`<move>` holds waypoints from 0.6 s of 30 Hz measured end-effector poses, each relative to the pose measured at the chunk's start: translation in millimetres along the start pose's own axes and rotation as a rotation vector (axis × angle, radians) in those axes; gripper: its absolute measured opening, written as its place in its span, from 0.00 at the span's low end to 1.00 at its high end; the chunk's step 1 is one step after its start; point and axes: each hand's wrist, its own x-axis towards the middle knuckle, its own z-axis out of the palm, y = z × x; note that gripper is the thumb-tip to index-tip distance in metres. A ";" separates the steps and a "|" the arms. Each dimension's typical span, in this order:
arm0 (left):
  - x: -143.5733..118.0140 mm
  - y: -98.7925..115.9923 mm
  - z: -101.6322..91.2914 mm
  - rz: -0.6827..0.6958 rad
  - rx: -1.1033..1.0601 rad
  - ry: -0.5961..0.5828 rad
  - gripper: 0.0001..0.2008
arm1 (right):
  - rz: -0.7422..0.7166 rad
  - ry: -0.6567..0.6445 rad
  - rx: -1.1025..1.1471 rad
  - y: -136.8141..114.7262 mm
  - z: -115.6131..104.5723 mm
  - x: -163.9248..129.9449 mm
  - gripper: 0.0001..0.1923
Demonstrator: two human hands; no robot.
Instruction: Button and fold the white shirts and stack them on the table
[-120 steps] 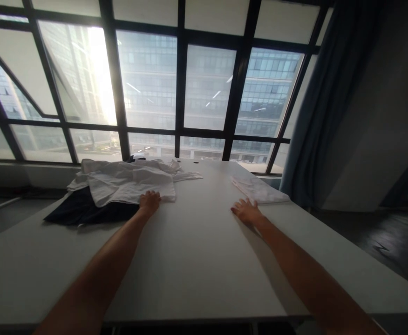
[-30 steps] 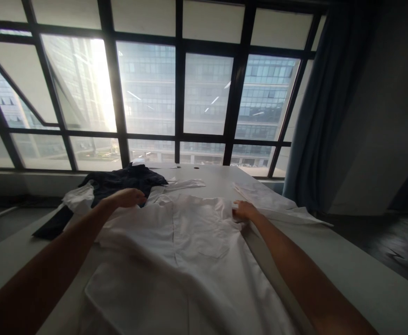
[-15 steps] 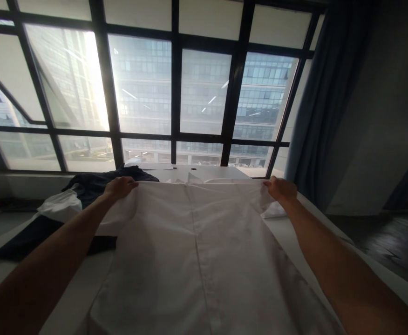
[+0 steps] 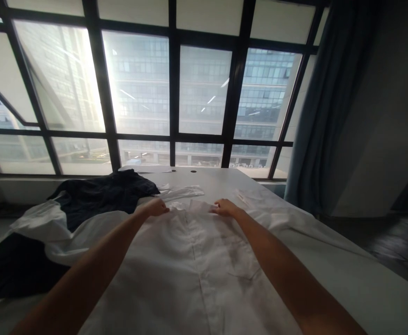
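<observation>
A white shirt [image 4: 169,260] lies spread over the table in front of me, its long front seam running down the middle towards me. On the left of its collar [image 4: 199,204], my left hand [image 4: 156,208] is closed on the cloth. My right hand [image 4: 227,208] pinches the cloth just right of the collar. Soft creases run between the two hands. One sleeve [image 4: 277,216] stretches out to the right across the tabletop. The lower end of the shirt runs out of view at the bottom.
A dark garment [image 4: 99,193] lies crumpled at the left, with white cloth [image 4: 81,232] over part of it. The white table [image 4: 221,177] reaches to the black-framed window [image 4: 174,93]. A blue curtain [image 4: 316,130] hangs at the right.
Both hands have come down and closer together, in towards the collar. The shirt, held stretched up before, now lies lower on the table, with its right sleeve spread out.
</observation>
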 end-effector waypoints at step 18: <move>25.1 44.3 40.6 -0.091 0.215 0.267 0.16 | 0.066 0.253 -0.220 -21.2 21.9 19.2 0.19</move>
